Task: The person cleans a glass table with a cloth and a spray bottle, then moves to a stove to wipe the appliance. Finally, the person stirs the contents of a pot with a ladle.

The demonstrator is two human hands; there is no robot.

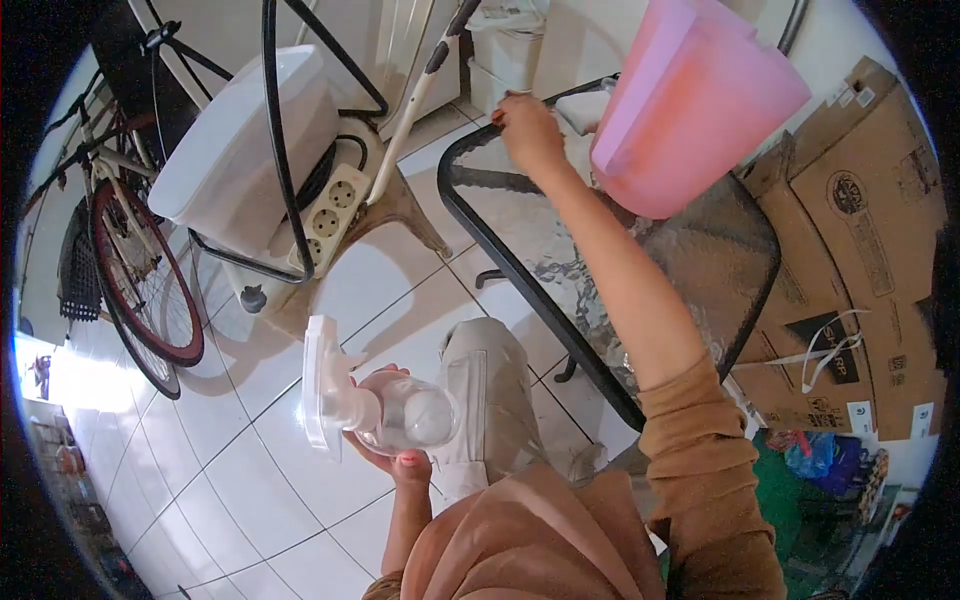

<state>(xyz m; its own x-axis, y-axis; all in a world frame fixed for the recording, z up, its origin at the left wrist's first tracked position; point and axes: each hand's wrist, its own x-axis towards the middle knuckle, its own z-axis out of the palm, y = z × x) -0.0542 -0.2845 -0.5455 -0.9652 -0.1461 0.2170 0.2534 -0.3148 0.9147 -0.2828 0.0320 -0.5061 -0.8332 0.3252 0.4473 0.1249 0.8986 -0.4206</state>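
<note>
Our left hand (395, 458) cups a clear spray bottle (408, 415) on its side, low by our knee, probably to keep it out of the way. Our right hand (528, 130) reaches across the glass table (540, 235) and touches a white cloth (580, 105) beside the pink pitcher (690, 100). We cannot tell whether it grips the cloth.

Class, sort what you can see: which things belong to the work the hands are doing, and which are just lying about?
In hand: spray bottle, held in the left hand; glass table, its far edge reached by the right hand.
Lying about: pink jug on the table; bicycle; power strip; cardboard boxes; white tub.
</note>
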